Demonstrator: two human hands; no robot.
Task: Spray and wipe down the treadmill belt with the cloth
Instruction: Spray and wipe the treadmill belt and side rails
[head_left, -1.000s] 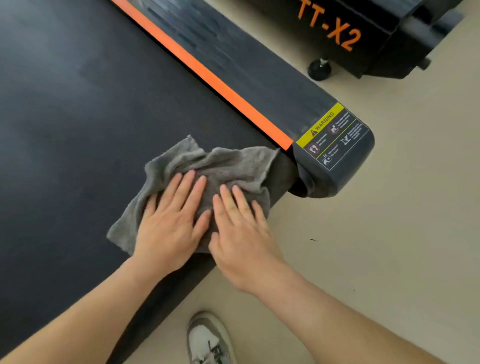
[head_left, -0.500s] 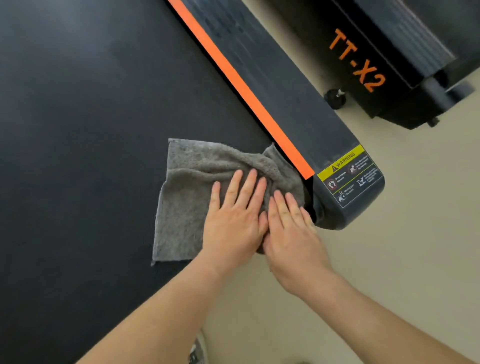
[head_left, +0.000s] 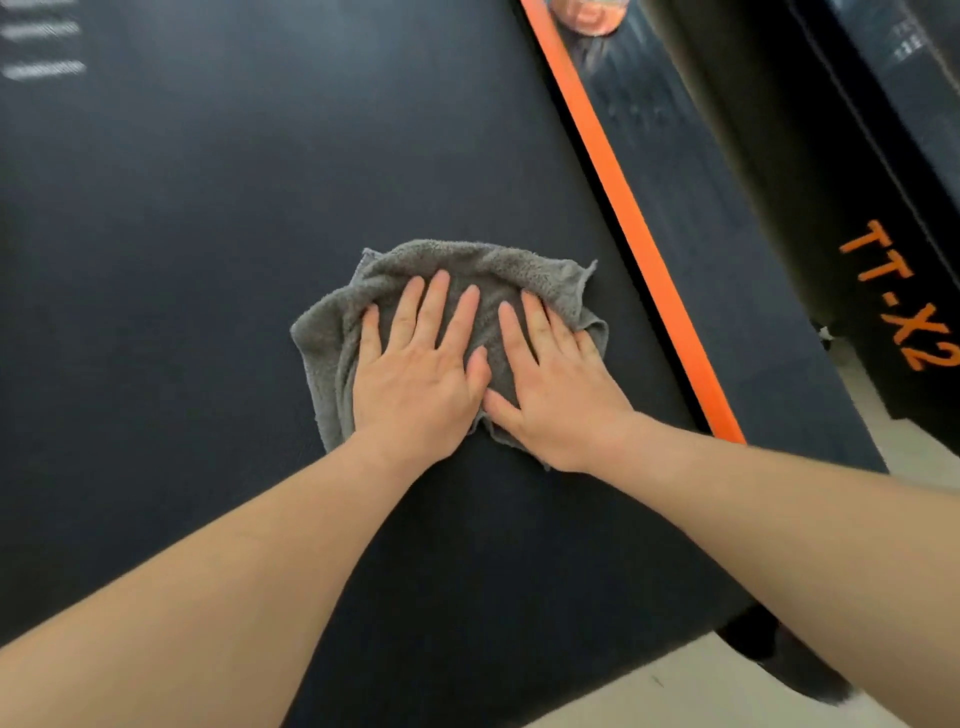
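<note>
A crumpled grey cloth lies on the black treadmill belt, a little left of the orange stripe. My left hand presses flat on the cloth's left half with straight, spread fingers. My right hand presses flat on its right half, thumb touching the left hand. Both palms cover the cloth's middle. No spray bottle can be clearly made out.
An orange stripe and dark side rail run along the belt's right. A second black machine marked TT-X2 stands beyond it. A blurred orange object sits on the rail at the top. Beige floor shows lower right.
Both hands have pushed the cloth up the belt, away from its rear end and the warning label, and slightly off the orange stripe. The cloth has bunched up more under the palms.
</note>
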